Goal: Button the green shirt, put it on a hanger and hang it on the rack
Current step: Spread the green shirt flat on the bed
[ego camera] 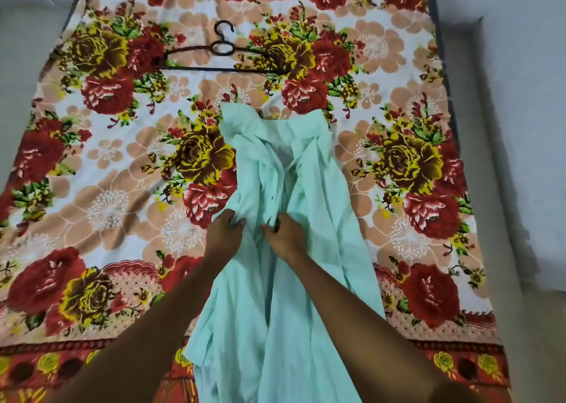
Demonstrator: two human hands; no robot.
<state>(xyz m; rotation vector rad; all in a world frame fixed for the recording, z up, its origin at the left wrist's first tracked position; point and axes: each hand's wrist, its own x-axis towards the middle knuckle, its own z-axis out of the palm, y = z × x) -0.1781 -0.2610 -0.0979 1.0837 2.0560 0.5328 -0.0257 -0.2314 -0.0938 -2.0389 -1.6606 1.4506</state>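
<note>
A pale green shirt [309,188] lies crumpled lengthwise on the flowered bedsheet [101,170], collar toward the far end, front open with the white inside showing near the collar. My left hand [225,234] pinches the left front edge at mid-chest. My right hand [283,235] grips the right front edge close beside it, the two hands almost touching. A dark hanger [220,55] lies flat on the sheet beyond the shirt, hook pointing away. No rack is in view.
The sheet covers a mattress bordered by a grey floor or wall on the left [18,50] and a pale ledge on the right [520,127]. My forearms reach in from the bottom edge over the shirt's lower part.
</note>
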